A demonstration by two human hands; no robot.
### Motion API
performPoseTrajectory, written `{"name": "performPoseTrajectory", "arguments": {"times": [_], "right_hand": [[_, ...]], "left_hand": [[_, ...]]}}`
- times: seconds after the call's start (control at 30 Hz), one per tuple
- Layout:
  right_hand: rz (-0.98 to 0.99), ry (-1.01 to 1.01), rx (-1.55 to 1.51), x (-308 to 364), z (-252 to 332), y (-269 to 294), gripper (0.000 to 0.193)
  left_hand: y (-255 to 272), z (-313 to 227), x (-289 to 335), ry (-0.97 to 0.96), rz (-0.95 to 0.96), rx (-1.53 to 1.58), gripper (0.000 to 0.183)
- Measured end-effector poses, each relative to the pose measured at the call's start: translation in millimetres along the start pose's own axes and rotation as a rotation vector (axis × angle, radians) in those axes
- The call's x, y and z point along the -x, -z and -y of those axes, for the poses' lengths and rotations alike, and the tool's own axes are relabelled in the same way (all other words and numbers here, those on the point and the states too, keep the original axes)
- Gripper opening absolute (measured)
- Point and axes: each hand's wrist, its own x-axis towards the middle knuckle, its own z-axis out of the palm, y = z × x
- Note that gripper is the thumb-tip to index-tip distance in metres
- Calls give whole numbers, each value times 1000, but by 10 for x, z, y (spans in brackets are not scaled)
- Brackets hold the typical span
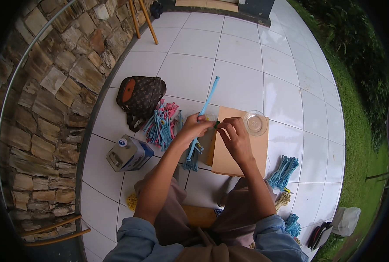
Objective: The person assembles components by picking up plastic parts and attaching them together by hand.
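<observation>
My left hand point(195, 127) is closed around a light-blue cord-like strip point(209, 97), whose knobbed end points up and away from me; the rest hangs below the hand. My right hand point(234, 134) meets it over the left edge of a tan board point(240, 155). Its fingertips pinch at a small dark green piece point(217, 124) by my left fingertips; its kind is too small to tell. On the board's far right corner sits a round clear glass dish point(255, 123). Beneath my left hand lies a bunch of blue strips point(192, 161).
To the left are a pile of pink and blue strips point(161, 126), a brown patterned backpack point(141, 97) and a rectangular can point(131, 155) with a white cap. Blue bundles point(284, 171) lie right on the white tiles point(240, 89). A stone wall point(50, 109) borders the left.
</observation>
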Motion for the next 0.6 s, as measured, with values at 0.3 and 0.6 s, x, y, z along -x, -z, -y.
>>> {"name": "performPoseTrajectory", "arguments": {"times": [0.3, 0.6], "right_hand": [[-202, -349, -358, -111, 174, 153, 18], [-275, -696, -1282, -169, 228, 141, 43]], "left_hand": [[-105, -123, 216, -65, 249, 221, 34], [-176, -72, 331, -239, 347, 68, 33]]}}
